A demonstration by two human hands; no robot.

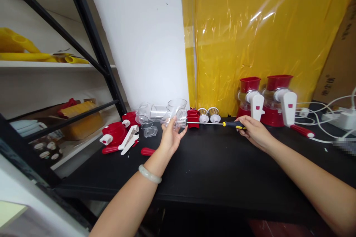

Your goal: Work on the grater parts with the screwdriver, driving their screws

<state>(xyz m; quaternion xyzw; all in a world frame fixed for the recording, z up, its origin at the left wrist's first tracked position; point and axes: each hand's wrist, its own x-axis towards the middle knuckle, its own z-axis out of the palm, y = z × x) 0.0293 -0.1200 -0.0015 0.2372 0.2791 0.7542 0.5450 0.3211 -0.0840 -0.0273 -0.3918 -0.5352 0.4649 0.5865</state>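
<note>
My left hand [171, 136] grips a clear plastic grater housing [175, 113] above the black table. In my right hand [251, 130] is a screwdriver [232, 124] with a dark blue and yellow handle, held level. Its long metal shaft points left, and the tip meets the housing's right end; whether it touches a screw there is hidden. Just behind the shaft are red hopper parts [193, 118] and two metal grater drums [209, 115] with white ends. Another clear housing [144, 113] lies to the left of my left hand, with a clear ring-like part [150, 131] in front of it.
Red bases [113, 133] and white crank handles [130, 140] lie on the left of the black table [211, 170]. Two assembled red-and-white rotary graters [278, 100] stand back right, near white cables [319, 116]. A black shelf frame [91, 22] borders the left side.
</note>
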